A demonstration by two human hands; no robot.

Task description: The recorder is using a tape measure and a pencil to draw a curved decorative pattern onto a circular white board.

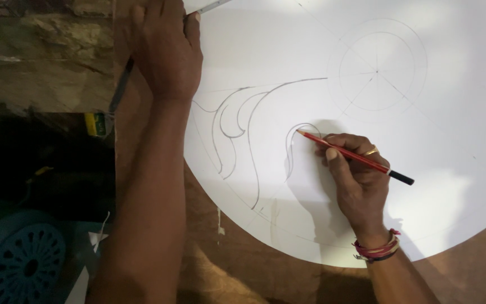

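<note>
Gripping a red pencil (355, 156), my right hand (358, 177) has its fingers closed around the shaft, tip touching the curved line on the round white sheet (451, 146), near the middle. My left hand (167, 48) lies flat at the sheet's far left edge, fingers spread narrow, pressing down beside a ruler (209, 5). Below the sheet is a brown board (220, 270); a blue grille (23, 264) sits near left.
</note>
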